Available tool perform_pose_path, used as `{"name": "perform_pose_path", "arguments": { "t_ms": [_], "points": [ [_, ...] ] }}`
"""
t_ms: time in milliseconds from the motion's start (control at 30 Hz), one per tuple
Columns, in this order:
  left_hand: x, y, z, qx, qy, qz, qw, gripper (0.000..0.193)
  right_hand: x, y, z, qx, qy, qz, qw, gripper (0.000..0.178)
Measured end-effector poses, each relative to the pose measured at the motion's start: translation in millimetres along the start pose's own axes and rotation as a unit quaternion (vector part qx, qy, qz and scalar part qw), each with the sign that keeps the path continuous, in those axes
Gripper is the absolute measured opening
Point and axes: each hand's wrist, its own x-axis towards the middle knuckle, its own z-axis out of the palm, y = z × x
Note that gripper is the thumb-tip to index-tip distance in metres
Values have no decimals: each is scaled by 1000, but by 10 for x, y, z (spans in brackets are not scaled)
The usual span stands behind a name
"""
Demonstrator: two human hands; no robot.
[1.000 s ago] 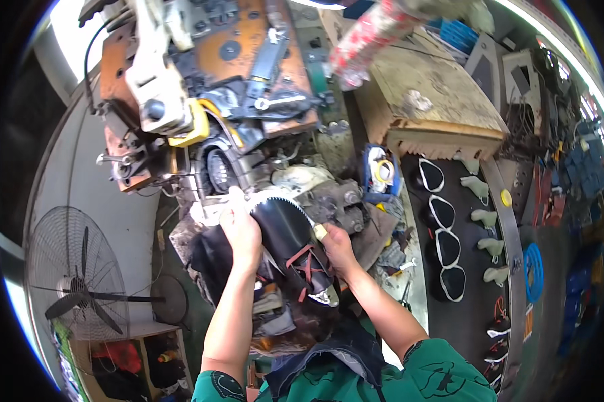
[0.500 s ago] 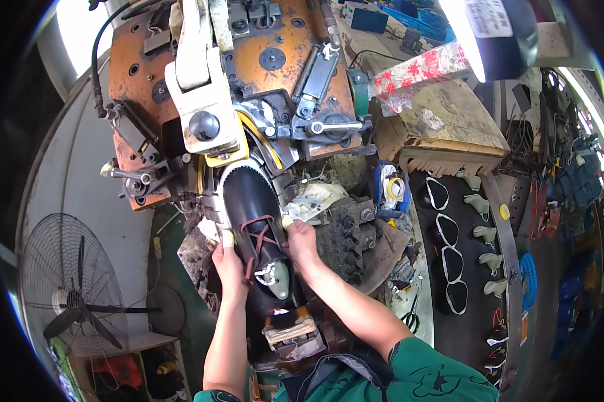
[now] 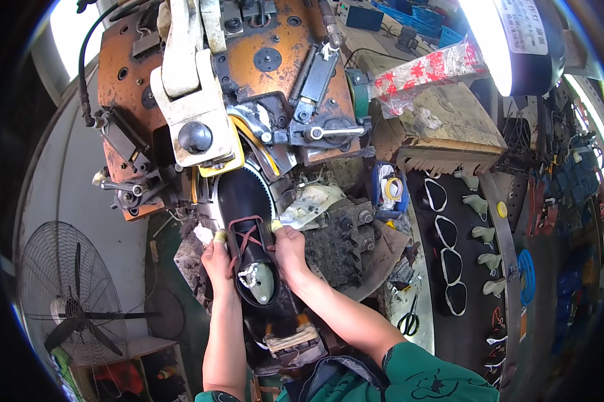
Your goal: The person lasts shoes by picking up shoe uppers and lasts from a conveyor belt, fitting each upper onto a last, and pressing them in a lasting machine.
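Note:
A black shoe upper with reddish-brown laces [image 3: 242, 194] sits toe-first under the machine's white clamp arm [image 3: 193, 130], inside a pale toothed rim. Its heel end points toward me, and a grey-green shoe last [image 3: 263, 285] shows in the opening. On the shoe's left side, my left hand [image 3: 217, 262] is closed on the edge of the upper, thumb stretched forward. Opposite it, my right hand [image 3: 289, 253] pinches the right edge. Yellowish covers wrap both thumb tips. The undersides of the fingers are hidden.
Orange machine plates [image 3: 268, 40] with levers fill the far side. Beyond my right arm, a dark conveyor [image 3: 422, 268] carries white-rimmed shoe parts and pale lasts. Scissors [image 3: 409, 321] lie at its near edge. A caged fan [image 3: 71, 301] stands at left; a lamp [image 3: 516, 47] hangs at upper right.
The shoe and both hands appear slightly further left, as does the clamp arm, while the lamp appears further right. Both hands keep their hold on the shoe's sides.

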Motion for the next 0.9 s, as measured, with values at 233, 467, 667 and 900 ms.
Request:
{"name": "perform_pose_path", "arguments": {
  "t_ms": [233,467,667,900],
  "points": [
    [32,-113,-62,15,-4,12,1000,30,-8,0,16,1,23,-19,1000,20],
    [-156,-142,46,-12,-5,-53,998,27,79,30,-105,1,41,-57,998,17],
    [-271,-151,58,-53,15,-76,996,28,-40,-71,-106,20,16,-39,999,18],
    [-91,-167,-46,20,6,-15,1000,28,30,97,-84,15,19,-45,999,17]
  ]
}}
